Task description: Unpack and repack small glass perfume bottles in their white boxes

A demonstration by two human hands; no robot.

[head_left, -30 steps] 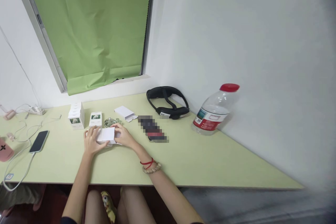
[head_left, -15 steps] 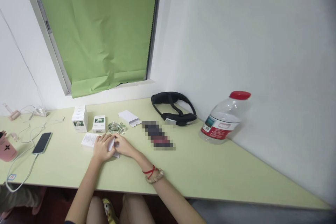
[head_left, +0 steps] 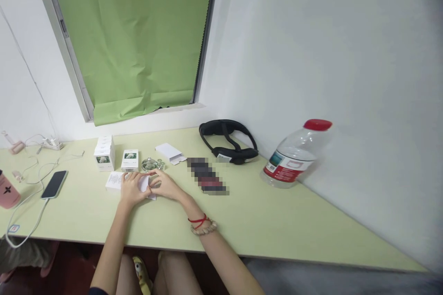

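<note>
A smooth, oblong white cardboard box [head_left: 112, 181] with fine print lies about midway between the front and back edges of the matte pale-green table [head_left: 270, 226]; toward the back edge sits a shiny, rounded object [head_left: 148, 164]. The left hand [head_left: 133, 189] arches over the box, grasping it, while the right hand [head_left: 164, 186] curls half-open at its right end, its grip impossible to tell.

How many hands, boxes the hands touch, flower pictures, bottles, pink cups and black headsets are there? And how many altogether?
Hands: 2 (left hand, right hand)
Touched white box: 1
Flower pictures: 2
Bottle: 1
Pink cup: 1
Black headset: 1
Total: 8
</note>
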